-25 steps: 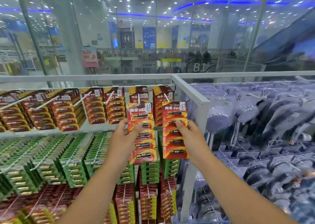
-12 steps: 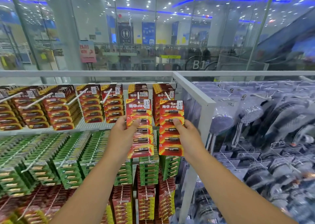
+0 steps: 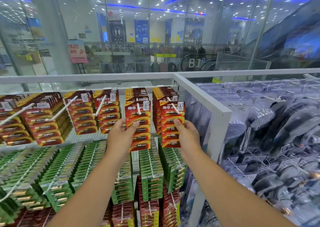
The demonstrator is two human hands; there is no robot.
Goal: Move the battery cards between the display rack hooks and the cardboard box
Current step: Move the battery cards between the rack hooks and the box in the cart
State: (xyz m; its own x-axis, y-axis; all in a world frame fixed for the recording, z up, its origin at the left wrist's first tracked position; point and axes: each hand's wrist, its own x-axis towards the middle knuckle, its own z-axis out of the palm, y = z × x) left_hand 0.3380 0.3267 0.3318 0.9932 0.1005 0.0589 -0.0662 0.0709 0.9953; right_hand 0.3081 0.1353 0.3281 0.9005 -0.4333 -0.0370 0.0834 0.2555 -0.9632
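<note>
On top-row hooks: each hand (image 3: 121, 133) pinching battery card (image 3: 138, 123).

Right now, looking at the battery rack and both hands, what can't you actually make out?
- Cardboard box: not in the head view at all.
- Fingers of the left hand and right hand: hidden behind the red battery cards; only the thumbs show.
- Price stickers: too small to read surely.
- Whether the cards' hang holes are on the white hooks: cannot tell.
- Shower heads: blurred by clear packaging.
</note>
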